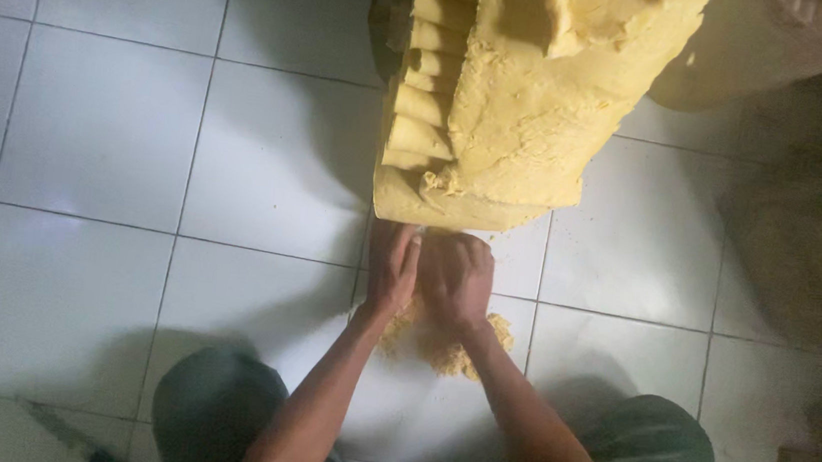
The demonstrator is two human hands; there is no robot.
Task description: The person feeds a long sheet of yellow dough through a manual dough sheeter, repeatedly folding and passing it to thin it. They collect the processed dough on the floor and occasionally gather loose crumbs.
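Down on the floor, the person crouches with both hands pressed side by side on a small heap of yellow crumbs [445, 345] just below a big yellow dough block [524, 101]. The left hand [392, 267] lies palm down, fingers together and curled over the crumbs, pointing toward the block's near edge. The right hand [457, 278] sits touching it, likewise cupped over the heap; neither hand grips anything apart from the loose dough under the palms, and how much lies beneath them is hidden.

By the look of it, the step in hand is gathering and pressing loose bits together at the foot of the block. A next move would likely call for a firm, even push with both palms, keeping the crumbs from scattering sideways across the smooth tiles.

The block stands well up from the floor, its left face cut into a row of ridged slices [426, 72], its top rough and torn.

Underneath is a floor [99, 131] of large white glazed tiles with dark grout lines, glossy in patches. Light is dim; the right side falls into shadow, where some pale cloth or sacking shows unclearly. The person's knees in dark trousers [214, 403] frame the bottom.
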